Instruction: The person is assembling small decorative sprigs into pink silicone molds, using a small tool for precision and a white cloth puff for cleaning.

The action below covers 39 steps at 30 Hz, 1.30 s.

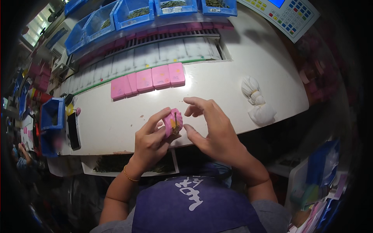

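Note:
My left hand [149, 143] grips a small pink packet [168, 127] above the table's near edge. Its top is parted, and brownish-green dried leaf or stem pieces show at the opening, with a yellow mark beside them. To the right of the packet hovers my right hand [217, 130], fingers curved and apart, holding nothing that I can see. Farther back, a row of several pink rectangular packets [144, 80] lies side by side on the white table [210, 85].
Blue bins [134, 14] of dried leaves line the back, above a slotted rack [163, 37]. A keypad panel [293, 19] sits back right. A knotted white cloth bundle [261, 113] lies right. Left are a phone [73, 131] and blue bin [52, 112]; below, an open drawer [175, 161].

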Each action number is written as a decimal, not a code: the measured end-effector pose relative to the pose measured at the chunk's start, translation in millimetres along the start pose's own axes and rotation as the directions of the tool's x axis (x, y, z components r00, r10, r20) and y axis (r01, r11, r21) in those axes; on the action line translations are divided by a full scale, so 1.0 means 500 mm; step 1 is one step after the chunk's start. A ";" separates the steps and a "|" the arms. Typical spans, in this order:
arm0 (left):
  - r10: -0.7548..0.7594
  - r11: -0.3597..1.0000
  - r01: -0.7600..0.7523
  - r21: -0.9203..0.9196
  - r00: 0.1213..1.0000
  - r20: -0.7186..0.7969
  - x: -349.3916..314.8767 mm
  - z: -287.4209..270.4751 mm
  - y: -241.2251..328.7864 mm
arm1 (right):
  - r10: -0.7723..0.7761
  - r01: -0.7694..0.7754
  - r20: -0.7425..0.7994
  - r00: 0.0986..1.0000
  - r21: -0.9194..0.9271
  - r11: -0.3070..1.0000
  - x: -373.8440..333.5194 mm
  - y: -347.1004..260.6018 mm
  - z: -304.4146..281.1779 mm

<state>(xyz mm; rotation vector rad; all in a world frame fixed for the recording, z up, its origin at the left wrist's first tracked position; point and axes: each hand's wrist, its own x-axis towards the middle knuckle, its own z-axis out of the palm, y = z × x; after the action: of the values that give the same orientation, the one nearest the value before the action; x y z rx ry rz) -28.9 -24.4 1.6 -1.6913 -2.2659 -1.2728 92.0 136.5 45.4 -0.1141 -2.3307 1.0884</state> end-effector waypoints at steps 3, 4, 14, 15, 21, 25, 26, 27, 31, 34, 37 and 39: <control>-0.083 0.987 0.099 -0.127 0.989 0.125 0.008 -0.016 0.007 | -0.163 0.158 0.104 0.981 0.054 0.986 0.002 0.030 -0.002; -0.110 0.976 0.145 -0.162 0.972 0.208 0.012 -0.024 0.009 | -0.225 0.218 0.118 0.967 0.068 0.973 0.005 0.034 0.002; -0.153 0.957 0.232 -0.174 0.914 0.375 0.041 -0.067 0.035 | -0.280 0.285 0.331 0.901 0.036 0.958 0.031 0.026 -0.016; -0.144 0.957 0.225 -0.181 0.916 0.373 0.040 -0.067 0.036 | -0.289 0.301 0.344 0.893 0.018 0.953 0.032 0.026 -0.017; -0.136 0.956 0.225 -0.187 0.909 0.395 0.045 -0.065 0.039 | -0.262 0.304 0.438 0.860 -0.027 0.952 0.036 0.020 -0.025; -0.101 0.965 0.186 -0.184 0.915 0.391 0.045 -0.063 0.037 | -0.264 0.318 0.484 0.834 -0.030 0.948 0.039 0.012 -0.026; -0.101 0.965 0.186 -0.185 0.915 0.391 0.045 -0.063 0.036 | -0.264 0.318 0.485 0.834 -0.030 0.948 0.039 0.012 -0.025; -0.100 0.967 0.183 -0.179 0.914 0.394 0.045 -0.062 0.034 | -0.282 0.337 0.488 0.826 -0.028 0.941 0.040 0.013 -0.024; -0.111 0.964 0.197 -0.178 0.908 0.404 0.046 -0.063 0.036 | -0.286 0.331 0.493 0.821 -0.003 0.944 0.039 0.014 -0.024; -0.119 0.953 0.226 -0.202 0.892 0.436 0.050 -0.067 0.035 | -0.259 0.293 0.483 0.837 0.005 0.956 0.036 0.009 -0.029; -0.156 0.945 0.257 -0.201 0.897 0.413 0.048 -0.065 0.029 | -0.161 0.187 0.513 0.843 0.000 0.982 0.031 0.003 -0.032; -0.164 0.945 0.262 -0.195 0.896 0.412 0.043 -0.065 0.020 | -0.166 0.211 0.478 0.863 -0.043 0.976 0.033 0.010 -0.038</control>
<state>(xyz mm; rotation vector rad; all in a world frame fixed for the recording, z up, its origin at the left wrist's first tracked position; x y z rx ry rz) -43.0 -27.3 39.2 -1.9789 -2.6825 -1.4195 87.0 157.5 58.9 0.3833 -2.7523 0.9876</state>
